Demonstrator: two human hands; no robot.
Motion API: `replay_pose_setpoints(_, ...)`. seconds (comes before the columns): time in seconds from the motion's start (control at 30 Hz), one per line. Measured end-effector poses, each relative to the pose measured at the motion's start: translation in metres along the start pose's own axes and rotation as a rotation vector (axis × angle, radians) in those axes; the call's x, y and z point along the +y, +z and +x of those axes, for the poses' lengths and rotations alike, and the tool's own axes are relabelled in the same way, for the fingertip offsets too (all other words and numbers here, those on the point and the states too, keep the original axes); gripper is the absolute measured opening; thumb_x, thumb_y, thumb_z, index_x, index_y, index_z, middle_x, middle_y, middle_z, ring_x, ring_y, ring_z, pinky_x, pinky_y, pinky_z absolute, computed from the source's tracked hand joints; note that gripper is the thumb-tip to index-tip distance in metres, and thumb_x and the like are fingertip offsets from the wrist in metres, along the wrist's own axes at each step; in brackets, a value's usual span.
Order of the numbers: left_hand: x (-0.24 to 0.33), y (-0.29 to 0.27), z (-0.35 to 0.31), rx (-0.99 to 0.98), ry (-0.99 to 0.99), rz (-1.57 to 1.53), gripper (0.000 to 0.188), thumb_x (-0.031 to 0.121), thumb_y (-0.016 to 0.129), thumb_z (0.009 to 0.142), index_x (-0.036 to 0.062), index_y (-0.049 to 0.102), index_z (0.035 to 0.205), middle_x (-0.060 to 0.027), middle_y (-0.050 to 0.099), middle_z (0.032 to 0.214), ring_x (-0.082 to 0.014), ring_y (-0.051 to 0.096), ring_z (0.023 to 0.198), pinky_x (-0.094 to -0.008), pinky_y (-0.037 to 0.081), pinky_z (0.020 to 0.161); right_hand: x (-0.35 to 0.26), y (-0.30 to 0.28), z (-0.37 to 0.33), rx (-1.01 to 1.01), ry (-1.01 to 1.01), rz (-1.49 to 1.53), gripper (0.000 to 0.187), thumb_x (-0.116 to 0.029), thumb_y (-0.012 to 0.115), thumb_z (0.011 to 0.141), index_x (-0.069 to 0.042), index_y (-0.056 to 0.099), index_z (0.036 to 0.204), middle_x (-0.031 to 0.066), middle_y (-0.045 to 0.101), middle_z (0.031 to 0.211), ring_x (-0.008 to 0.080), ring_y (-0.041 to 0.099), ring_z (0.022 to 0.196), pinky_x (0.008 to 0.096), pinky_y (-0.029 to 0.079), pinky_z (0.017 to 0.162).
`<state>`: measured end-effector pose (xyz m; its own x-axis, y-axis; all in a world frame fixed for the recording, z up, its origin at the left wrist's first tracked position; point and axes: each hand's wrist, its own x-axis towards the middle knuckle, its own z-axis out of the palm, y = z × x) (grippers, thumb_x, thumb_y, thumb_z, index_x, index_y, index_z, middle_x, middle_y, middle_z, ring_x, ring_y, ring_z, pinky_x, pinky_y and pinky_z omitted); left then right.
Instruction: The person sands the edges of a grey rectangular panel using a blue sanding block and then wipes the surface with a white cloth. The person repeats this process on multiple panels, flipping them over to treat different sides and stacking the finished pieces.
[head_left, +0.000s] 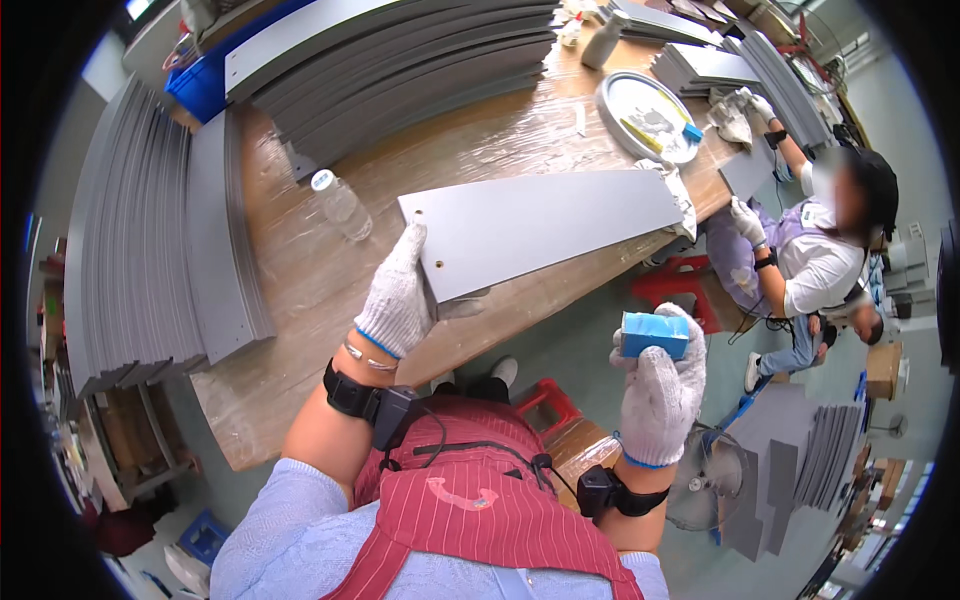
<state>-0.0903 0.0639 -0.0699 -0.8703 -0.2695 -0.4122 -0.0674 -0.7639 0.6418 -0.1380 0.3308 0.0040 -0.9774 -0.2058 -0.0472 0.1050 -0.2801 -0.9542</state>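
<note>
A long grey panel with two small holes near its left end lies across the near part of the table. My left hand, in a white knit glove, grips that left end, thumb on top and fingers underneath. The panel's far right end rests by a crumpled white cloth. Off the table's near edge, my gloved right hand holds up a small light-blue block between thumb and fingers, apart from the panel. I cannot make out what the block is made of.
Tall stacks of grey panels stand at left and along the back. On the table are a clear bottle and a round white tray with white paste. A co-worker sits at right; a fan stands below.
</note>
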Motion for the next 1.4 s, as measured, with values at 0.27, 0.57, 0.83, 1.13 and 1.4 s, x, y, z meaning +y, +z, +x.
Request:
replay_pose_setpoints(0.27, 0.010, 0.011, -0.003, -0.200, -0.003, -0.242, 0.081, 0.071, 0.024, 0.099, 0.0113, 0.033, 0.152, -0.0139, 0.049, 0.145, -0.0315, 0.053, 0.131, -0.0543, 0.050, 0.101, 0.002, 0.070, 0.047, -0.518, -0.288, -0.517, 0.054, 0.003, 0.079, 0.076, -0.002, 0.060, 0.126, 0.0103, 0.068, 0.110, 0.0194, 0.066, 0.104, 0.0318, 0.054, 0.085)
replay_pose_setpoints(0.57, 0.010, 0.012, -0.004, -0.252, -0.021, -0.220, 0.099, 0.082, 0.017, 0.090, 0.0076, 0.028, 0.155, -0.0167, 0.046, 0.148, -0.0320, 0.052, 0.131, -0.0509, 0.056, 0.093, 0.002, 0.126, 0.084, -0.953, -0.606, -1.016, 0.048, -0.009, 0.082, 0.072, -0.007, 0.066, 0.118, 0.0135, 0.070, 0.104, 0.0309, 0.068, 0.091, 0.0378, 0.054, 0.081)
replay_pose_setpoints(0.83, 0.020, 0.014, -0.015, -0.196, -0.037, -0.146, 0.104, 0.089, 0.017, 0.084, 0.0122, 0.029, 0.154, -0.0133, 0.049, 0.144, -0.0297, 0.060, 0.122, -0.0479, 0.059, 0.084, 0.031, 0.187, 0.130, -0.904, -0.629, -1.020, 0.044, -0.013, 0.079, 0.077, -0.008, 0.065, 0.118, 0.0116, 0.070, 0.100, 0.0254, 0.068, 0.083, 0.0361, 0.055, 0.076)
replay_pose_setpoints(1.13, 0.008, -0.001, 0.001, -0.227, -0.043, -0.357, 0.092, 0.079, 0.023, 0.093, 0.0086, 0.034, 0.151, -0.0129, 0.051, 0.142, -0.0297, 0.054, 0.128, -0.0506, 0.056, 0.092, 0.023, 0.164, 0.105, -0.966, -0.620, -1.097, 0.043, -0.013, 0.080, 0.073, -0.008, 0.066, 0.114, 0.0116, 0.070, 0.097, 0.0302, 0.068, 0.086, 0.0383, 0.055, 0.079)
replay_pose_setpoints(1.4, 0.011, -0.005, 0.009, 0.008, -0.032, -0.219, 0.035, 0.022, 0.061, 0.096, -0.0010, 0.058, 0.122, -0.0126, 0.069, 0.106, -0.0222, 0.070, 0.089, -0.0385, 0.062, 0.069, 0.010, 0.079, 0.038, -0.496, -0.378, -0.893, 0.050, 0.001, 0.082, 0.067, -0.004, 0.066, 0.115, 0.0122, 0.069, 0.101, 0.0224, 0.067, 0.091, 0.0322, 0.052, 0.082)
